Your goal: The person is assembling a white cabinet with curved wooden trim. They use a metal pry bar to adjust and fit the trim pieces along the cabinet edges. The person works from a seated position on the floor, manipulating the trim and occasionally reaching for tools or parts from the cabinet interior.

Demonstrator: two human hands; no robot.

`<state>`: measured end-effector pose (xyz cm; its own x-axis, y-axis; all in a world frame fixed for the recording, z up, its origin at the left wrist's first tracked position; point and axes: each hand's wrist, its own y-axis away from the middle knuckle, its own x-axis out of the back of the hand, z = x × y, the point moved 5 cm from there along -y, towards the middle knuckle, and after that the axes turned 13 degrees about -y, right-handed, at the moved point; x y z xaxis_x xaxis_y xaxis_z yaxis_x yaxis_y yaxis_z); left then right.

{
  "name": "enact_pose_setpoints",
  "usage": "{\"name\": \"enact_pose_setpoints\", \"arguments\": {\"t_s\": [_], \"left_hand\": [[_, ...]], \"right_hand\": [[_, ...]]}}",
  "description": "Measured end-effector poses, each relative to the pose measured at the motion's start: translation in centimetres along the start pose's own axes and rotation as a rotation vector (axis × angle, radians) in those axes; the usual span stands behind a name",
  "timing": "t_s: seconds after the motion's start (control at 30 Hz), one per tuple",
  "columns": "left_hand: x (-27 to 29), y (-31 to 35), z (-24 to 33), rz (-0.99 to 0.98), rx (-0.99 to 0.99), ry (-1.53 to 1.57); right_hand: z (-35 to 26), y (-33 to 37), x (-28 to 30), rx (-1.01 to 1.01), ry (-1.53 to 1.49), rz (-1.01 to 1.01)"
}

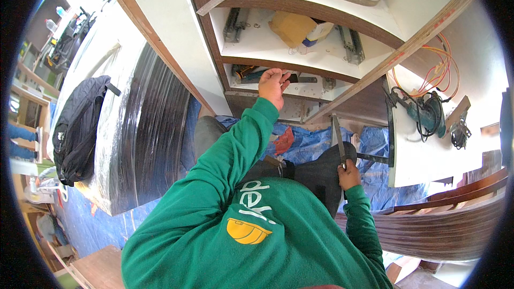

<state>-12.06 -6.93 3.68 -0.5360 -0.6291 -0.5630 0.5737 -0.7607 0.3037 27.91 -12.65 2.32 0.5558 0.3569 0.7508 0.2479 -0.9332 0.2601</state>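
Observation:
My left hand (272, 88) reaches up to the lowest compartment of a white cabinet with dark brown edges (300, 69). Its fingers are curled together, and whatever may be between them is too small to make out. Behind it in that compartment lie a yellow-and-black handled tool (244, 71) and a dark flat piece (306, 80). Down by my knee, my right hand (349, 175) is closed around the lower end of a long, narrow, flat grey metal bar (338, 138), which points up toward the cabinet. Its exact kind is unclear.
Metal drawer slides (351, 45) and a yellow-brown packet (292, 28) occupy the shelf above. A slanting wooden strip (396, 53) crosses before the cabinet. At right rests a teal corded power tool (428, 115); at left, a black bag (80, 128) lies on plastic-wrapped material. Blue tarp (305, 147) covers the floor.

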Motion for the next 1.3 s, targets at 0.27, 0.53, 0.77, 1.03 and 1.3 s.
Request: {"name": "enact_pose_setpoints", "arguments": {"t_s": [0.27, 0.53, 0.77, 1.03, 1.3], "left_hand": [[-0.3, -0.8, -0.4, 0.013, -0.016, 0.007], [-1.9, -0.6, -3.4, -0.305, 0.056, -0.427], [-5.9, 1.6, -3.4, -0.566, -0.207, -0.703], [-1.4, -1.3, -3.4, -0.164, 0.085, -0.543], [5.8, -1.0, -1.4, -0.243, 0.017, -0.512]], "right_hand": [[0.2, 0.0, 0.0, -0.008, 0.018, 0.010], [-0.1, 0.0, 0.0, 0.020, 0.001, 0.030], [-0.3, 0.4, 0.3, -0.011, -0.031, 0.013], [1.5, 0.0, -0.1, 0.018, -0.009, 0.069], [-0.5, 0.3, 0.0, -0.095, -0.265, -0.066]]}}
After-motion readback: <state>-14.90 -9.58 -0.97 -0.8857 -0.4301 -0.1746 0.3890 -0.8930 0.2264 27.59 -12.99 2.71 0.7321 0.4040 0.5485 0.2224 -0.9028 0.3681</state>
